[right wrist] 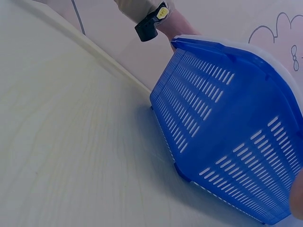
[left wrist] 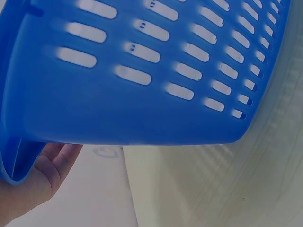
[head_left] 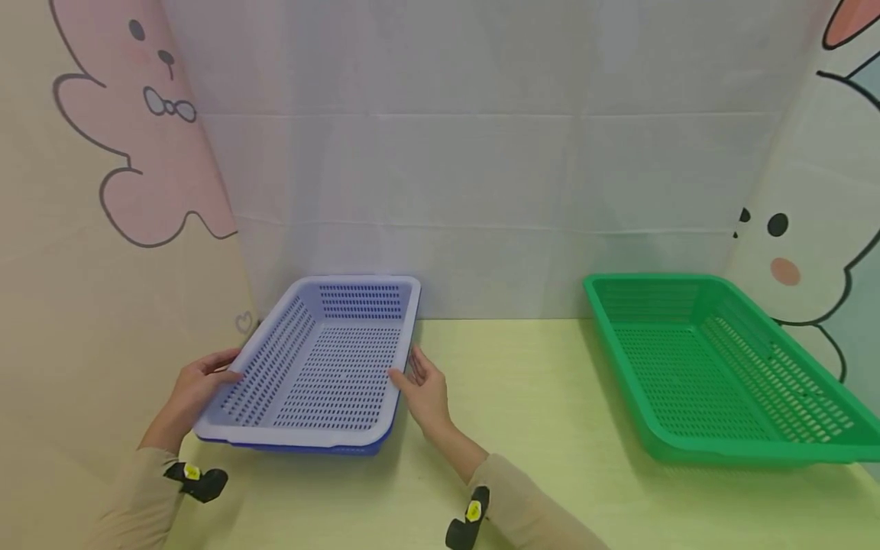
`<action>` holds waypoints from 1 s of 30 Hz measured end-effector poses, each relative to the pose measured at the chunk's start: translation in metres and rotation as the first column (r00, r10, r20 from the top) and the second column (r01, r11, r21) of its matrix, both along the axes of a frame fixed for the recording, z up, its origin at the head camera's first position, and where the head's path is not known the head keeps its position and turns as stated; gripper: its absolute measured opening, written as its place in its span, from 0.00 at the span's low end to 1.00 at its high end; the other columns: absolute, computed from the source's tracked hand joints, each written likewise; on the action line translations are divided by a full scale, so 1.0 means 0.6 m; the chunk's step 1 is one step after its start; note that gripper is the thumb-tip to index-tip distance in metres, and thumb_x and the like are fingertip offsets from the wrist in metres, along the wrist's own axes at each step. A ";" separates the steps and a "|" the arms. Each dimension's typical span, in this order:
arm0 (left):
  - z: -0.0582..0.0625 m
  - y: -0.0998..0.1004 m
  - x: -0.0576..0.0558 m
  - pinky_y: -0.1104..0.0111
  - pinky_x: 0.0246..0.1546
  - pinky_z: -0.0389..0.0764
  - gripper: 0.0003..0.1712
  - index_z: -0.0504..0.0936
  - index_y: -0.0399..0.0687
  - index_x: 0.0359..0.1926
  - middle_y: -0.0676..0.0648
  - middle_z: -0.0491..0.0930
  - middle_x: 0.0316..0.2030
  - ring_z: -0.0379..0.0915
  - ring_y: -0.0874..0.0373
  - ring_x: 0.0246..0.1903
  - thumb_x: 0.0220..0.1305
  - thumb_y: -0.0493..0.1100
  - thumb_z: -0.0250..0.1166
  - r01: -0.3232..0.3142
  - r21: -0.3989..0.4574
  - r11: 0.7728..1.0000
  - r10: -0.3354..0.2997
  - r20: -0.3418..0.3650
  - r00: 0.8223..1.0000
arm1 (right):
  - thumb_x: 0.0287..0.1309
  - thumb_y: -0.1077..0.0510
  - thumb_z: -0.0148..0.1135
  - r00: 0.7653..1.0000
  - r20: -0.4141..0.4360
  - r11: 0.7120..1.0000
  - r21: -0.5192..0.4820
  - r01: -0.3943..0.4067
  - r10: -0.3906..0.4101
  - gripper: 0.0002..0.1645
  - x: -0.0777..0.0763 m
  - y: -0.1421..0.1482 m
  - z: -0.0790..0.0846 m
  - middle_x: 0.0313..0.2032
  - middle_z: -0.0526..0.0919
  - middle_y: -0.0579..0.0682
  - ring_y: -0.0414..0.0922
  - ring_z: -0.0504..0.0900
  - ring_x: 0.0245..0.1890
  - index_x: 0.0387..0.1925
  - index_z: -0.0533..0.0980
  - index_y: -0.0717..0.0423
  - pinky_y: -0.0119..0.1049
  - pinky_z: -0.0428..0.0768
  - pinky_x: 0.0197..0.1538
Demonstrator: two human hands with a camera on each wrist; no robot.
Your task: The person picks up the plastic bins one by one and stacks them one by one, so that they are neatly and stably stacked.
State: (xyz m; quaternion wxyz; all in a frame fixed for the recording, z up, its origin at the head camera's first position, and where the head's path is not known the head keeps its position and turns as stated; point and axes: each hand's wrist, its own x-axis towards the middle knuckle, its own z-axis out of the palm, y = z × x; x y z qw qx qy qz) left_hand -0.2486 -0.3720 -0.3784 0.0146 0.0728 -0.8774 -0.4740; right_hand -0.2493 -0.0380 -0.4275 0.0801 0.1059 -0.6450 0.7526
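On the left of the table, a pale white-lavender slotted basket [head_left: 344, 367] sits nested inside a blue slotted basket [right wrist: 232, 109]. In the head view only a thin strip of the blue one shows below the pale rim. My left hand [head_left: 194, 391] holds the left side, thumb over the pale rim and fingers under it. On the opposite side, my right hand [head_left: 428, 393] grips the rim with its thumb on top and fingers along the outside. Pale plastic shows through the blue slots in the left wrist view, where the left fingers are partly hidden.
A larger green slotted basket [head_left: 694, 382] stands on the right of the light wooden table [head_left: 509, 397]. Behind is a pale cloth wall [head_left: 481, 168], with cartoon-printed cloth at both sides. Each wrist carries a black strapped camera [head_left: 470, 519].
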 end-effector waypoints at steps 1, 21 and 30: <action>0.000 0.000 0.000 0.71 0.32 0.79 0.33 0.57 0.32 0.64 0.29 0.65 0.55 0.76 0.66 0.30 0.60 0.39 0.55 -0.001 0.003 1.000 0.001 0.004 1.000 | 0.52 0.53 0.62 1.000 -0.011 1.000 -0.009 -0.003 0.003 0.42 0.000 0.000 0.000 0.61 0.61 0.66 0.55 0.62 0.62 0.62 0.58 0.72 0.38 0.66 0.59; 0.003 0.000 0.001 0.68 0.31 0.79 0.34 0.57 0.34 0.65 0.45 0.77 0.43 0.77 0.63 0.30 0.60 0.40 0.55 -0.015 0.026 1.000 0.014 0.035 0.999 | 0.55 0.63 0.58 0.995 0.061 0.996 -0.030 -0.083 0.085 0.35 -0.012 0.002 0.002 0.61 0.63 0.62 0.53 0.62 0.62 0.62 0.58 0.68 0.37 0.64 0.59; 0.004 0.011 -0.001 0.69 0.30 0.78 0.33 0.58 0.34 0.65 0.41 0.76 0.45 0.76 0.64 0.28 0.60 0.40 0.56 -0.011 0.014 1.000 0.010 0.029 1.000 | 0.56 0.62 0.58 0.997 0.056 0.998 -0.021 -0.056 0.057 0.35 -0.008 0.008 -0.001 0.62 0.62 0.61 0.52 0.61 0.63 0.63 0.57 0.67 0.37 0.63 0.60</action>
